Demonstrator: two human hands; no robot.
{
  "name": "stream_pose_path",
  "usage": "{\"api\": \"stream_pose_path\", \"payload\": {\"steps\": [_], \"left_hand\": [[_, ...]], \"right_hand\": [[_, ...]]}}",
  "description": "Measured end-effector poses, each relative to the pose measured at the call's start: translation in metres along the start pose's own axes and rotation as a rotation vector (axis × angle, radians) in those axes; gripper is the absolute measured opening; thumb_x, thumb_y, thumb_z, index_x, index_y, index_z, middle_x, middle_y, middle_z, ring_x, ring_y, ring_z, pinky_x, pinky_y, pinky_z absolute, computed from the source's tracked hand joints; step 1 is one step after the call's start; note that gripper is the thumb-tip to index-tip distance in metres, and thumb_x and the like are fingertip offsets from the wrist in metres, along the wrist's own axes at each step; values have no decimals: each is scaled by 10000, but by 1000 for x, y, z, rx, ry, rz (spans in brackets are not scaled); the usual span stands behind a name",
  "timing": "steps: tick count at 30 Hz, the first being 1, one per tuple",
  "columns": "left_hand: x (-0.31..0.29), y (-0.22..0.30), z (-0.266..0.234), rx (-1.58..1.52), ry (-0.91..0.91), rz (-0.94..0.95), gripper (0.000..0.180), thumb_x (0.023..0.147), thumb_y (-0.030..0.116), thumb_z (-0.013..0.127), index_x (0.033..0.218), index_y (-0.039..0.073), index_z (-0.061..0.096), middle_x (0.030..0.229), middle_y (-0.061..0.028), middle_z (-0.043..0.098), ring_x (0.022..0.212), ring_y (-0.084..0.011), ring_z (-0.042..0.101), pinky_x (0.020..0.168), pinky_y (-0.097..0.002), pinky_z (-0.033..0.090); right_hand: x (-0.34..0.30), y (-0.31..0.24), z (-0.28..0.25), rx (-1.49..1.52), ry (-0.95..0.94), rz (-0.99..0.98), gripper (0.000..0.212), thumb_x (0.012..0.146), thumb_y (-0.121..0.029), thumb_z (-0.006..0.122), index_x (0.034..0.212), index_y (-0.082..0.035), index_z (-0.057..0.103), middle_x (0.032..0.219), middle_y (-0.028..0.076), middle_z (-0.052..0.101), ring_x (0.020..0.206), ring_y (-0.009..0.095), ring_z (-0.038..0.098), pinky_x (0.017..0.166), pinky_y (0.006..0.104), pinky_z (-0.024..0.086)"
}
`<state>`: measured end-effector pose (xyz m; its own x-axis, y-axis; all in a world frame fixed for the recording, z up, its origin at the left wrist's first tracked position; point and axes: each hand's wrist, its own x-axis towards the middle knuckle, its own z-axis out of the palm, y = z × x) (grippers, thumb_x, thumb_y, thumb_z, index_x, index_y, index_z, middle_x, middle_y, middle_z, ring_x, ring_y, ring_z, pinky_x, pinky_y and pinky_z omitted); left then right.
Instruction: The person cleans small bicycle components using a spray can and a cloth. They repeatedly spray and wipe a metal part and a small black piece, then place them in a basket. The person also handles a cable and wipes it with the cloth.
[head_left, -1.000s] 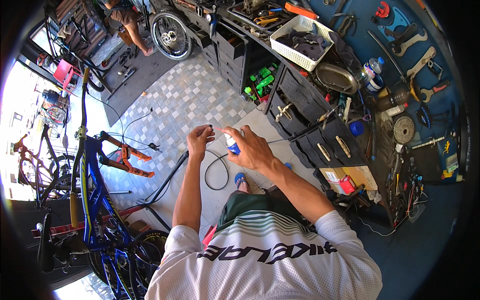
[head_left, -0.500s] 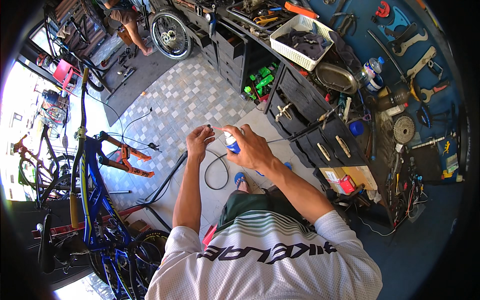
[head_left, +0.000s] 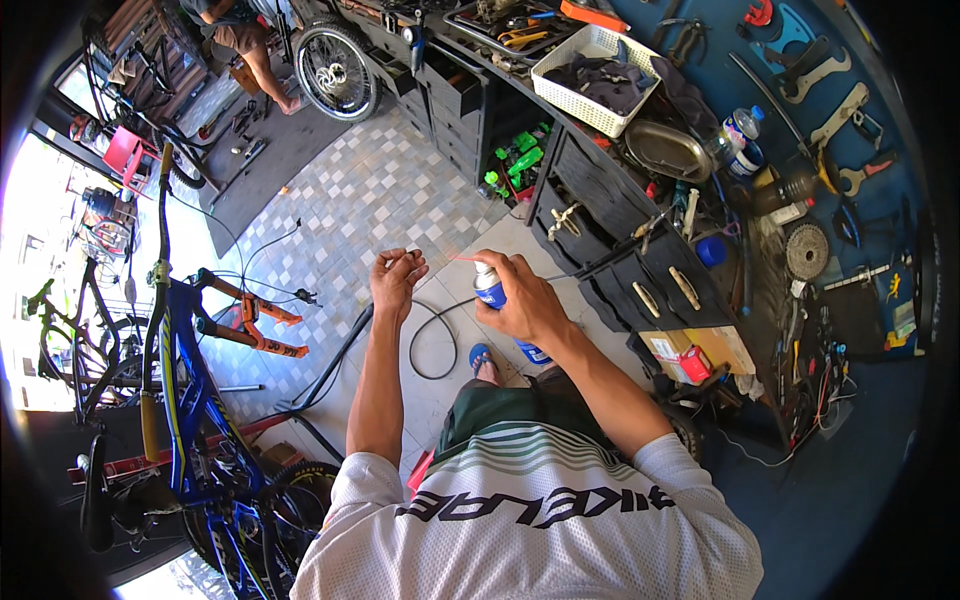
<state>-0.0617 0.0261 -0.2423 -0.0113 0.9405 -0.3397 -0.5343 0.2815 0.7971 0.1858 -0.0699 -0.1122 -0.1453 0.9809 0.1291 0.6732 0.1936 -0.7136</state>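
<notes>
My right hand is wrapped round a blue and white spray can, with the index finger up at its top. A thin red straw sticks out of the can's nozzle toward my left hand. My left hand is raised opposite the can, its thumb and fingers pinched together. Something small and dark shows at those fingertips, too small to name. A short gap separates the straw's tip from the left fingers.
A blue bicycle frame with an orange fork stands at my left. On my right a black drawer cabinet carries a white basket and tools. A black hose lies on the floor. Another person is at the far left.
My right hand and the spray can have shifted slightly right and away from my left hand, so the gap between straw and fingers is wider. My left fingers have changed their pinch slightly.
</notes>
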Motion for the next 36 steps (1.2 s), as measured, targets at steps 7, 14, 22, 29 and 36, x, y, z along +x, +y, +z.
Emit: {"api": "stream_pose_path", "payload": {"steps": [7, 14, 22, 29, 36], "left_hand": [[-2, 4, 11, -43, -27, -31, 311, 999, 17, 647, 1281, -93, 579, 1122, -199, 688, 1009, -273, 723, 911, -350, 634], [-9, 8, 21, -51, -34, -11, 308, 985, -8, 653, 1270, -108, 588, 1125, -177, 691, 1028, -267, 721, 930, -343, 639], [-10, 7, 28, 254, -111, 118, 291, 987, 34, 672, 1251, -74, 616, 1112, -136, 669, 986, -207, 709, 868, -365, 654], [-11, 4, 30, 374, -137, 168, 279, 996, 30, 640, 1245, -93, 608, 1078, -138, 666, 942, -196, 710, 821, -345, 663], [-16, 6, 33, 401, -155, 179, 250, 988, 24, 645, 1208, -86, 604, 1114, -153, 664, 993, -208, 710, 812, -336, 660]], "right_hand": [[-1, -15, -8, 46, 34, -79, 747, 793, -210, 772, 1463, -250, 446, 1071, 206, 581, 853, 440, 689, 739, 510, 595], [2, -24, -7, 35, 15, -125, 756, 790, -204, 765, 1471, -253, 439, 1058, 208, 573, 829, 437, 689, 719, 508, 600], [9, -26, -10, -59, -40, -119, 772, 805, -229, 774, 1484, -261, 410, 1068, 218, 556, 805, 446, 694, 691, 527, 597], [14, -28, -10, -137, -62, -74, 729, 795, -211, 782, 1444, -244, 452, 1072, 200, 569, 816, 439, 686, 701, 514, 593], [15, -26, -8, -160, -104, -49, 773, 828, -265, 772, 1501, -269, 392, 1089, 234, 547, 836, 457, 689, 714, 540, 585]]}}
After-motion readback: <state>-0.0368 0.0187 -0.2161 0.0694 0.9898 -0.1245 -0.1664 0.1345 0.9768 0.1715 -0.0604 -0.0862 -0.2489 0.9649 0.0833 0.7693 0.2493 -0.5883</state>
